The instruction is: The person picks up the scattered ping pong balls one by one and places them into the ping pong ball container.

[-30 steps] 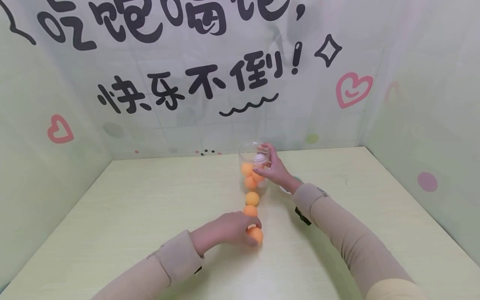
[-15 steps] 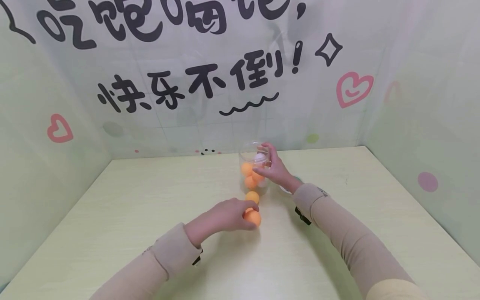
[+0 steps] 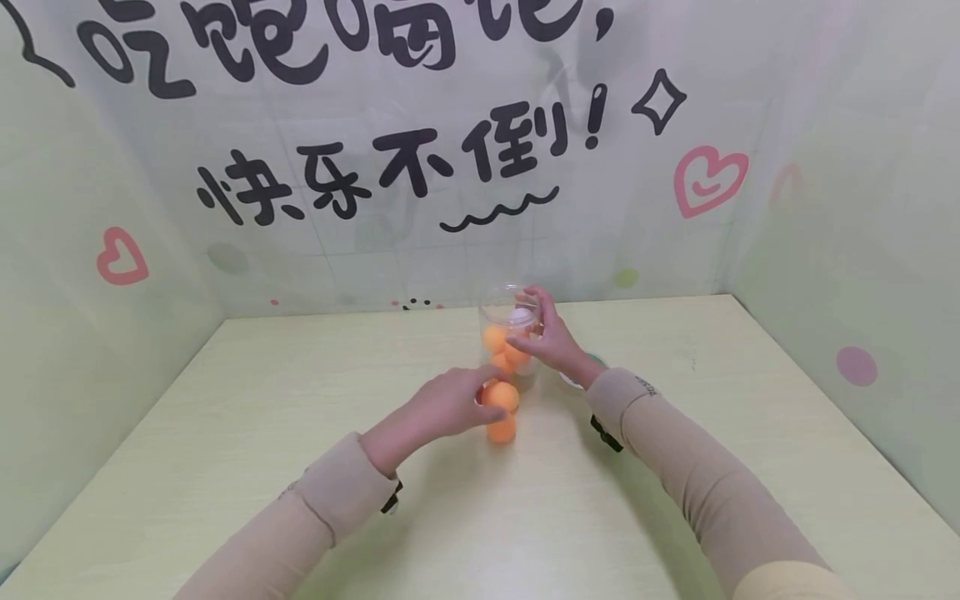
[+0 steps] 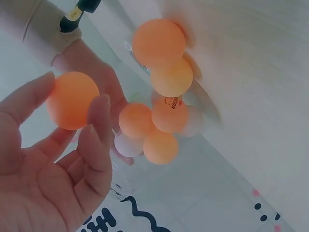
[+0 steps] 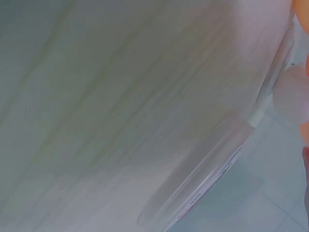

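Note:
My left hand (image 3: 446, 406) pinches an orange ping-pong ball (image 4: 73, 100) between thumb and fingers, raised above the table just in front of the jar. Below it, another orange ping-pong ball (image 3: 501, 430) rests on the table. In the left wrist view a lighter orange ball (image 4: 171, 78) lies beside that one, close to the jar; in the head view it is mostly hidden. The clear plastic jar (image 3: 487, 315) stands upright, holding several orange and white balls. My right hand (image 3: 557, 340) grips the jar's right side, thumb in front and fingers behind.
A round lid (image 5: 198, 176) lies on the pale wooden table (image 3: 300, 400) right of the jar, partly behind my right wrist. Printed cloth walls (image 3: 360, 250) enclose the table at the back and both sides.
My left hand has picked up the nearest orange ball and carried it forward and up toward the jar. The right hand and jar have stayed in place.

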Action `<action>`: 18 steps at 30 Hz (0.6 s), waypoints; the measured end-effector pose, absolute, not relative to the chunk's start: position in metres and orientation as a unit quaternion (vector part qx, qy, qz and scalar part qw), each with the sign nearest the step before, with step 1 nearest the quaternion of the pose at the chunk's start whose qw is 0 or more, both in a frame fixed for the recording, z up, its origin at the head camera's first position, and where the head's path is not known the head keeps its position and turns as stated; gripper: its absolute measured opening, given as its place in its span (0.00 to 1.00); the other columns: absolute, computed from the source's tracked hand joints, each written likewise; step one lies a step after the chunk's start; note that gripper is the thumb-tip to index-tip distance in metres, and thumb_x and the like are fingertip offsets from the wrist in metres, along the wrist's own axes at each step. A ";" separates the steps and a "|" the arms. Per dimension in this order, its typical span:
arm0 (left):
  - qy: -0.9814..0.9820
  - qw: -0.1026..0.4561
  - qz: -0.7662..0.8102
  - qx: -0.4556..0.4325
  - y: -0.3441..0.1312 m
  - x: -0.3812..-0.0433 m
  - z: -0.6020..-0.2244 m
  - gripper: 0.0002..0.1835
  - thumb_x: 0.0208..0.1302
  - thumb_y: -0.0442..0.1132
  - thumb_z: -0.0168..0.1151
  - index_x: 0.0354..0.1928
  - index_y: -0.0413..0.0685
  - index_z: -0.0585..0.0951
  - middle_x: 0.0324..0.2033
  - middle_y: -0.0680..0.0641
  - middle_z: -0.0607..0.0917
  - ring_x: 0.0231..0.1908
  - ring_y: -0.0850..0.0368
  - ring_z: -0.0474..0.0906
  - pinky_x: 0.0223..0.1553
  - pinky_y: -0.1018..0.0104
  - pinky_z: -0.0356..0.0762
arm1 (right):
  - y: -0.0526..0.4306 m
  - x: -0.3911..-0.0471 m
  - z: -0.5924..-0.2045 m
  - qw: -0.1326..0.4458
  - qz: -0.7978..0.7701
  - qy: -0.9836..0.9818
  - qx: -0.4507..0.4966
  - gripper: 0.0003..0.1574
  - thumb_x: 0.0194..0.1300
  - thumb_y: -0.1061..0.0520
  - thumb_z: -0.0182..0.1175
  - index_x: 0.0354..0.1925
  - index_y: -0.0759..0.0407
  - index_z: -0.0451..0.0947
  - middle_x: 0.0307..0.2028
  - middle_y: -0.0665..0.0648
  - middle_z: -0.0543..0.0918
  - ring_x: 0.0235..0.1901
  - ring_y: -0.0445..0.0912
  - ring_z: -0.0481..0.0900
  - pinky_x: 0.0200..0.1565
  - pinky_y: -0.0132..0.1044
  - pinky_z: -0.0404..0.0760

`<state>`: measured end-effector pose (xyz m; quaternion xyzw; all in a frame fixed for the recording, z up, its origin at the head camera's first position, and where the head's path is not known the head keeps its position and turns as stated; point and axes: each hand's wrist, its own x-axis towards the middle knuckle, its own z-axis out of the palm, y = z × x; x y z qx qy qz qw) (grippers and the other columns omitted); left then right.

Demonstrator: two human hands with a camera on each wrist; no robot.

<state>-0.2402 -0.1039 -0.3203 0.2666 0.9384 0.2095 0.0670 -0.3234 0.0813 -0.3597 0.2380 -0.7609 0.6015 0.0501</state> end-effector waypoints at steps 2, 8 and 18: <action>0.940 0.054 0.214 0.262 -0.104 -0.242 -0.319 0.21 0.54 0.41 0.63 0.52 0.50 0.74 0.28 0.53 0.78 0.26 0.58 0.70 0.27 0.68 0.67 | 0.082 -0.323 -0.359 0.045 0.600 -0.764 0.233 0.44 0.57 0.66 0.60 0.63 0.61 0.46 0.65 0.65 0.57 0.64 0.58 0.58 0.61 0.57 0.60; 0.940 0.032 0.230 0.249 -0.103 -0.247 -0.313 0.23 0.56 0.42 0.64 0.55 0.50 0.73 0.30 0.52 0.79 0.29 0.58 0.71 0.28 0.68 0.69 | 0.081 -0.323 -0.359 0.042 0.599 -0.766 0.229 0.44 0.57 0.65 0.60 0.63 0.60 0.45 0.66 0.65 0.56 0.64 0.57 0.57 0.61 0.57 0.59; 0.940 -0.024 0.263 0.217 -0.098 -0.258 -0.296 0.26 0.58 0.44 0.62 0.59 0.51 0.70 0.43 0.49 0.80 0.38 0.55 0.74 0.33 0.65 0.74 | 0.085 -0.347 -0.383 0.074 0.602 -0.753 0.255 0.43 0.54 0.70 0.58 0.62 0.60 0.47 0.65 0.66 0.58 0.63 0.58 0.60 0.60 0.55 0.64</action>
